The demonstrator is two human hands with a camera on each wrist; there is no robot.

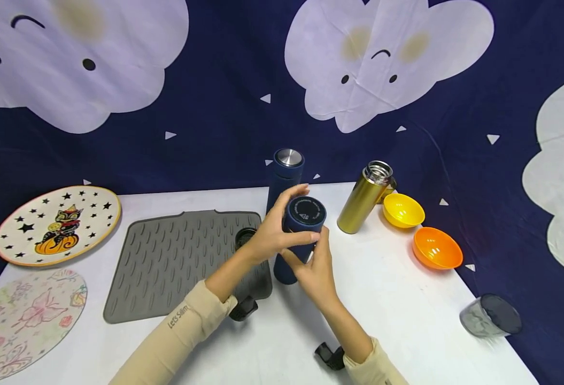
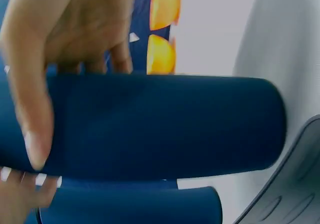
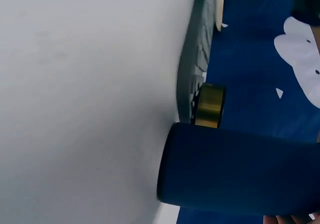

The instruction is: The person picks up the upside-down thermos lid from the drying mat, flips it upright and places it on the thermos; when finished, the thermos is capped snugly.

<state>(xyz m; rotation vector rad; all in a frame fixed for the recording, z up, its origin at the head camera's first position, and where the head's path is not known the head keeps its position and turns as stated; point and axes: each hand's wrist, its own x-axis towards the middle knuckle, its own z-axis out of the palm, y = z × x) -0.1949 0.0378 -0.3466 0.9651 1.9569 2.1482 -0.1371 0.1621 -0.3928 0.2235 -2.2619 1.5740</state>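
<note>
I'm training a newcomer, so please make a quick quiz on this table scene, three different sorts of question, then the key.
1. True or false: the shiny gold cylindrical metal bottle is capped.
2. Which is nearer that bottle?
A. the glossy orange round bowl
B. the glossy yellow round bowl
3. What do the person's left grip and right grip hold?

Key:
1. False; it is uncapped.
2. B.
3. A matte dark-blue cylindrical bottle.

Beige sleeves (image 1: 173,342), dark lettering (image 1: 178,316) along the left one, black devices (image 1: 244,309) at both wrists.
</note>
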